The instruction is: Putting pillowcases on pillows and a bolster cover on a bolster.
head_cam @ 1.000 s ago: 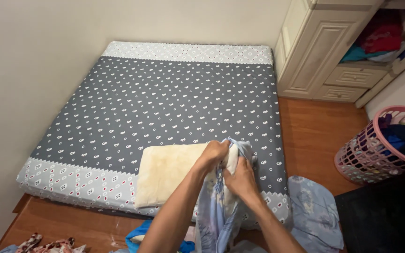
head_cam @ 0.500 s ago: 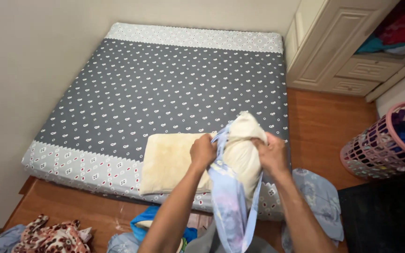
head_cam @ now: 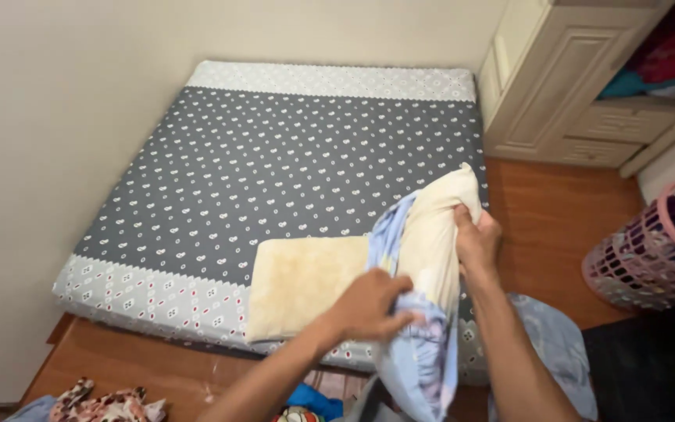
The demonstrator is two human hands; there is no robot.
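Observation:
A cream pillow (head_cam: 435, 227) is lifted upright over the near right corner of the mattress (head_cam: 291, 164). My right hand (head_cam: 476, 238) grips its upper right side. A light blue flowered pillowcase (head_cam: 419, 352) hangs around the pillow's lower part, and my left hand (head_cam: 373, 305) is closed on the pillowcase's edge at the left. A second bare cream pillow (head_cam: 302, 281) lies flat on the mattress just left of my hands.
The mattress has a grey dotted sheet and lies on a wooden floor against the left wall. A cream wardrobe (head_cam: 556, 86) stands open at the back right. A pink laundry basket (head_cam: 654, 250) with clothes sits at the right. Loose clothes (head_cam: 103, 402) lie on the floor.
The pillow has been raised higher and tilted to the right. My left hand has slid down along the pillowcase while my right hand moved up with the pillow.

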